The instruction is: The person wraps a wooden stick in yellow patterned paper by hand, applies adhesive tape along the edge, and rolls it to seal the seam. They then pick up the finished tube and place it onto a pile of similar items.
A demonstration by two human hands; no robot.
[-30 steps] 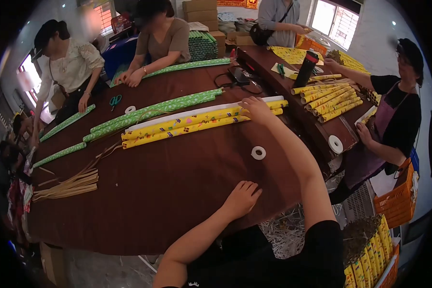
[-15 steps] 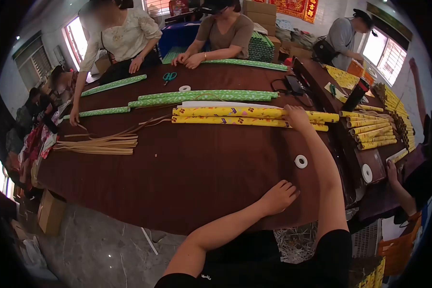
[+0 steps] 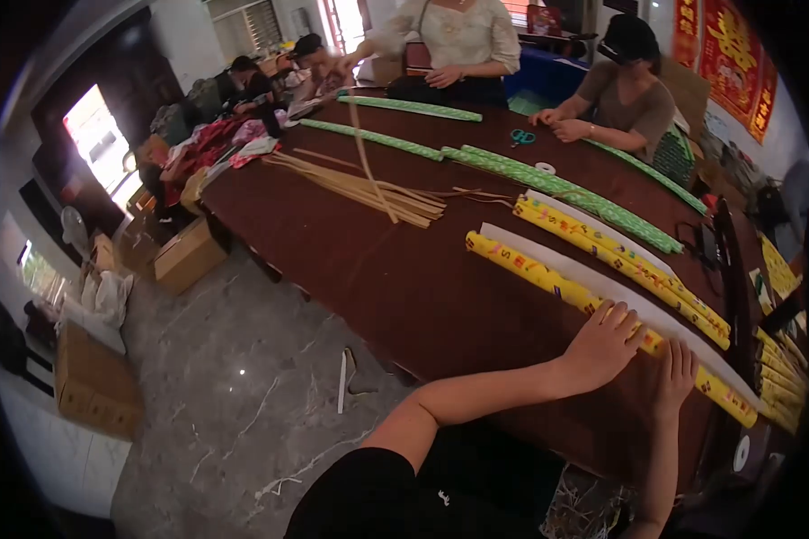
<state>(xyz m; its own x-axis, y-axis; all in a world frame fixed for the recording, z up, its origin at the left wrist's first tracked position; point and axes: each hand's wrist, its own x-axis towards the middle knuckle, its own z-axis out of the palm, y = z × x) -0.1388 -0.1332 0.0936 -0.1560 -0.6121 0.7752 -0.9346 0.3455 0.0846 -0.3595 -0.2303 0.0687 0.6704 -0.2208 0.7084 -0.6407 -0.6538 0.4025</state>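
Observation:
A long yellow printed paper roll (image 3: 535, 274) lies slantwise on the table near me, a strip of white paper (image 3: 562, 269) showing along its far side. My left hand (image 3: 598, 349) rests over the roll's middle, fingers stretched across it and slightly apart. Close to its right, my right hand (image 3: 675, 377) lies on the same roll with its fingers extended toward the white strip. The palms hide parts of the roll. Beyond it lie more yellow rolls (image 3: 616, 256) with another white edge.
Green patterned rolls (image 3: 566, 190) lie behind the yellow ones. Tan strips (image 3: 368, 193) are spread at left; one hangs blurred above them. A tape ring (image 3: 545, 168) and teal scissors (image 3: 522, 137) sit farther back. Two people stand across the brown table (image 3: 360, 260).
My view has swung left. One yellow roll has come from the group toward me. My left hand has moved from the bare tabletop onto it, beside my right hand.

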